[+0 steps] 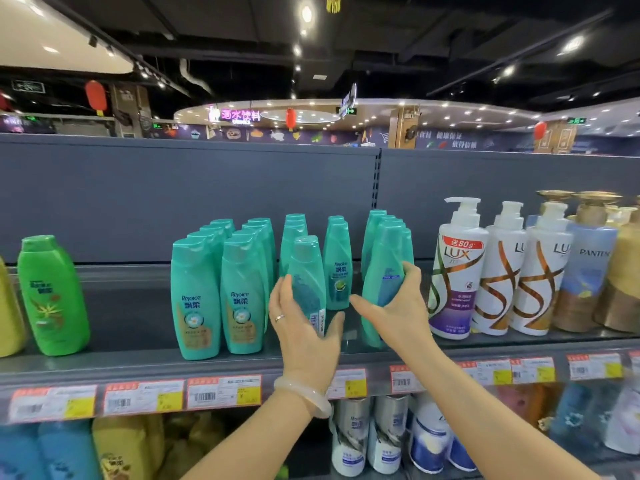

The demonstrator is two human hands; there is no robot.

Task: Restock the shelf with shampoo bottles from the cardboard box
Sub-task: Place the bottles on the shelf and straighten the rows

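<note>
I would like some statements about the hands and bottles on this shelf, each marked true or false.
1. Each hand holds a teal plastic shampoo bottle. True: the left hand holds the left teal shampoo bottle, and the right hand holds the right teal shampoo bottle.
2. The left wrist is bare. False: it wears a pale bangle.
3. White pump bottles with a gold ribbon pattern stand to the right of the teal bottles. True.
4. The bright green plastic bottle stands between the two hands. False: it stands far to the left, apart from the teal rows.
5. The left teal bottle shows its front label. False: its barcode side faces the camera.
</note>
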